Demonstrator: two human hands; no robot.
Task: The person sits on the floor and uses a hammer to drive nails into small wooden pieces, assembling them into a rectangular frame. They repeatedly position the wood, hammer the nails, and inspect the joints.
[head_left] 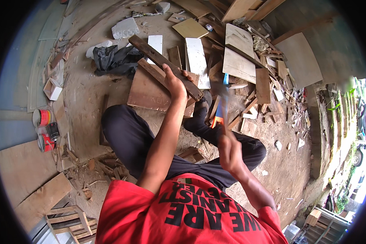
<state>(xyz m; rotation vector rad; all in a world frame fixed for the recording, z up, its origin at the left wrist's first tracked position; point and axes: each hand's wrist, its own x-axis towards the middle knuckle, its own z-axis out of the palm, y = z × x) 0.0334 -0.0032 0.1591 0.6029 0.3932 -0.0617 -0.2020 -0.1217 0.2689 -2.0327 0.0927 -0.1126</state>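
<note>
My left hand (175, 83) grips a dark wooden plank (148, 51), its fingers wrapped round the lower part. The plank slants from upper left to lower right, over a brown board (140, 93) and a second, lighter strip of wood (150, 70). My right hand (230, 152) is closed on the handle of what looks like a hammer (225, 95), upright and smeared by motion. Behind that tool is a long blue and orange object (218, 114), partly covered; its kind is unclear. The plank's lower end lies near my foot (201, 110), apart from the hammer.
Wood offcuts and white boards (197, 61) litter the ground ahead and to the right. A black plastic bag (116, 61) and a pale stone block (125, 28) lie at far left. Red cans (44, 130) stand by the left wall; a wooden crate (71, 221) is at lower left.
</note>
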